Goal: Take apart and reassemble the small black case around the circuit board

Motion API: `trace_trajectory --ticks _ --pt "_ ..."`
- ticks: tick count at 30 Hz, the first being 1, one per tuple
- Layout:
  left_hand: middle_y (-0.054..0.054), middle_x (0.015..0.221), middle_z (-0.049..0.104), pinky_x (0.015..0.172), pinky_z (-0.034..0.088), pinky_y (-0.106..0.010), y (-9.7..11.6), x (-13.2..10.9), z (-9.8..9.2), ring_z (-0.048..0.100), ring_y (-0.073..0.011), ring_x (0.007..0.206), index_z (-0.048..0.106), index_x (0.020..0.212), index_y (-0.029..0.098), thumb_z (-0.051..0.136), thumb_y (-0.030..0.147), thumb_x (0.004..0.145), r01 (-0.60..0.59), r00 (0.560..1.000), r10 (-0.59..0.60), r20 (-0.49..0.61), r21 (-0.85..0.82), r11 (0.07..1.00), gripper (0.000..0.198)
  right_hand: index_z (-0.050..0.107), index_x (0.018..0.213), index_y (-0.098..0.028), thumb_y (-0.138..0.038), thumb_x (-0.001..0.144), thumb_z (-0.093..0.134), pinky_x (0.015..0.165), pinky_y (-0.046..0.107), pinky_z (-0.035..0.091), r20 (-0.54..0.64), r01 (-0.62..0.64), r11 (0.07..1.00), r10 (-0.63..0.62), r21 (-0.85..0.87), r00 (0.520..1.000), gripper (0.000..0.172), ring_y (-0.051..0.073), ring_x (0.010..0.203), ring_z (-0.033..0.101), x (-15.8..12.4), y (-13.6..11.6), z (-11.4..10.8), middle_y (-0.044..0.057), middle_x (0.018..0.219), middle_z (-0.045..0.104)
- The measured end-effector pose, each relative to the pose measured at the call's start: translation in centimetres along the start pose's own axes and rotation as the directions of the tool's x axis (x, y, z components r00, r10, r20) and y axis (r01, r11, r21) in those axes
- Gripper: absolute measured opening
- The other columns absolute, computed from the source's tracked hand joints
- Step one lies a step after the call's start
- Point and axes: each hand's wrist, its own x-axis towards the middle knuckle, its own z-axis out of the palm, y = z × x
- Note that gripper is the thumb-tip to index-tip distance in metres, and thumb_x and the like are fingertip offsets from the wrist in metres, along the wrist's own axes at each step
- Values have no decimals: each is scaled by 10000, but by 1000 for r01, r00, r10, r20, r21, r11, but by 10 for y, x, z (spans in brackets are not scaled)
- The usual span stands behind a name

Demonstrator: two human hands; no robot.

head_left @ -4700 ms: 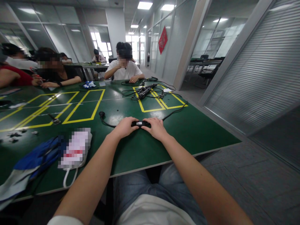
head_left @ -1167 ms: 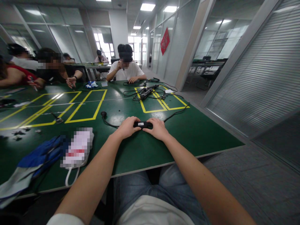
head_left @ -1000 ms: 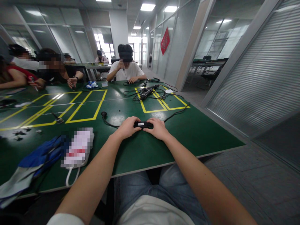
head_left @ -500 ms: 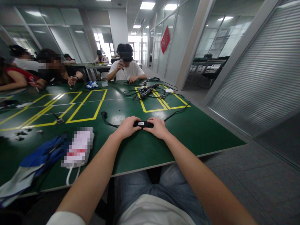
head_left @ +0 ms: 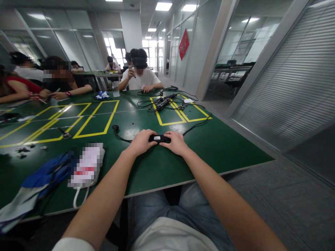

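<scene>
Pinched at both ends: left hand (head_left: pixel 142 142) and right hand (head_left: pixel 176 142) hold the black block (head_left: pixel 157 138) between them, in from the worktop's (head_left: pixel 209 150) front edge, though whether it touches down is hard to say; one cord (head_left: pixel 195 125) runs toward the right edge, a plug (head_left: pixel 115 128) lies leftward.

Nothing can be read: the white label (head_left: pixel 157 138) on the black device (head_left: pixel 162 138), between the left hand (head_left: pixel 142 142) and the right hand (head_left: pixel 176 142), bears marks too small to make out. Far beyond the grip, the red diamond sign (head_left: pixel 184 45) on the glass partition (head_left: pixel 199 48) is illegible; red marks (head_left: pixel 84 170) on the pale object (head_left: pixel 88 158) left of the grip are blurred
</scene>
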Motion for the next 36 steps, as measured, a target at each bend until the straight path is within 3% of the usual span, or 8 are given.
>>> trace_trajectory --ticks 31,36 --pt "-103 1197 798 1048 558 -420 -2 3 4 737 -291 1105 778 1254 216 746 316 911 52 998 -51 25 -70 996 359 721 1271 -277 -476 916 813 1022 468 460 -26 -2 998 0 -57 1000 416 318 1250 601 -5 -8 -3 82 1342 705" --pt "-101 1166 796 1035 563 -425 -4 3 6 736 -290 1088 767 1241 216 776 310 888 58 998 -57 15 -79 995 366 722 1307 -320 -518 1024 655 1025 479 458 -42 4 999 -5 -40 999 352 321 1256 605 -6 -8 -4 76 1354 713"
